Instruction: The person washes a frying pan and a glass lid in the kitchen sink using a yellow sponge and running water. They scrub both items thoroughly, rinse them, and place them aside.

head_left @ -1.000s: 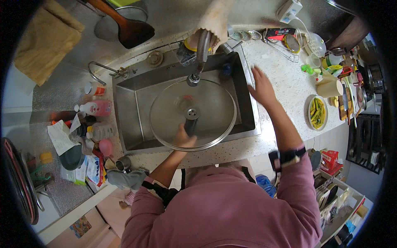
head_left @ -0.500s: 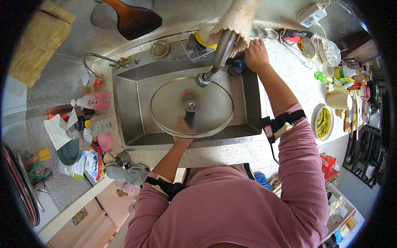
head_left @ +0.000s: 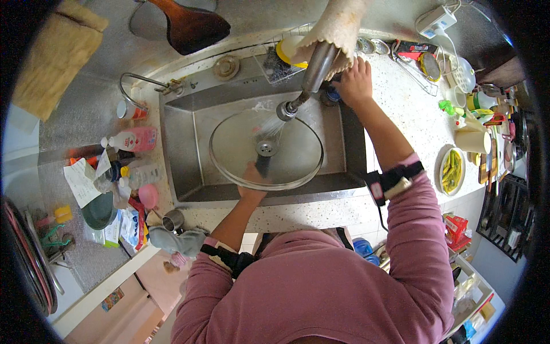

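Note:
My left hand (head_left: 250, 174) grips a round clear glass pot lid (head_left: 298, 155) from below by its dark handle, in the sink (head_left: 197, 123). Through the glass I see the fingers closed. Water sprays from the metal faucet head (head_left: 286, 110) onto the lid, whose steel rim is slightly tilted. My right hand (head_left: 356, 85) reaches past the sink's far right corner, its fingers bent at the dark handle by the faucet's base. A scalloped beige cloth (head_left: 338, 34) wraps the upper faucet and partly hides that spot.
A wire rack with a yellow-edged sponge (head_left: 285, 51) sits behind the sink. Bottles, among them a pink one (head_left: 137, 139), line the left side. A plate of green-yellow vegetables (head_left: 452, 171) stands on the right counter. A brown wooden spatula (head_left: 197, 28) hangs at the back wall.
Water has begun to run from the faucet onto the lid. My right hand has shifted slightly left and down, to the faucet handle. The left hand stays about where it was.

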Motion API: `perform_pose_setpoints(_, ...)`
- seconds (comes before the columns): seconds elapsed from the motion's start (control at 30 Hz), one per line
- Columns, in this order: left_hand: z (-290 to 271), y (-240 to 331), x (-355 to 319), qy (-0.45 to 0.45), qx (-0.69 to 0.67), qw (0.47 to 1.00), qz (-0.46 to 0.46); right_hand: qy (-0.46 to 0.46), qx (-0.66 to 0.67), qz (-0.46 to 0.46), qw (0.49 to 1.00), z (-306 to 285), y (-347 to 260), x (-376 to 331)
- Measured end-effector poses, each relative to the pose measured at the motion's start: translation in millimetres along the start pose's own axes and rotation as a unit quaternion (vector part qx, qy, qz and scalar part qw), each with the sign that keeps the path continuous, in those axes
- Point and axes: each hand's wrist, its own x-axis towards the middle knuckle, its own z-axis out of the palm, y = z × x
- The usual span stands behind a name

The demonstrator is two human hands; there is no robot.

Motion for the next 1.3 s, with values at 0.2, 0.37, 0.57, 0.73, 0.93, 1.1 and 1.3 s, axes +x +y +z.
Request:
perform_pose_setpoints(0.2, -0.9, -4.8, 2.7, -0.002, 0.011, 1.000, -0.009, -0.189, 0.561, -0.032, 0.806, -94.8, -49.0, -42.3)
perform_pose_setpoints(0.37, -4.4, 8.6, 4.9, -0.034, 0.059, 0.997, -0.031, -0.253, 0.540, 0.044, 0.801, -114.4, -83.0, -12.7)
perform_pose_setpoints(0.57, -2.8, 17.9, 5.5, -0.025, 0.092, 0.995, 0.011, -0.173, 0.529, 0.063, 0.828, -89.6, -100.6, -16.0)
perform_pose_setpoints(0.73, -0.8, 20.2, 9.4, -0.058, 0.058, 0.996, 0.026, -0.170, 0.564, 0.044, 0.807, -77.0, -104.8, -18.1)
perform_pose_setpoints(0.93, -1.2, 26.8, 15.7, -0.069, 0.038, 0.996, 0.037, -0.271, 0.691, 0.039, 0.669, -86.7, -104.7, -14.3)
perform_pose_setpoints(1.1, 0.9, 20.3, 15.7, -0.010, 0.058, 0.995, 0.082, -0.400, 0.680, -0.003, 0.615, -100.1, -89.5, -4.9)
perform_pose_setpoints(1.3, -5.1, 4.5, 23.0, -0.034, 0.008, 0.999, 0.002, -0.500, 0.554, -0.042, 0.664, -113.9, -69.7, 5.6)
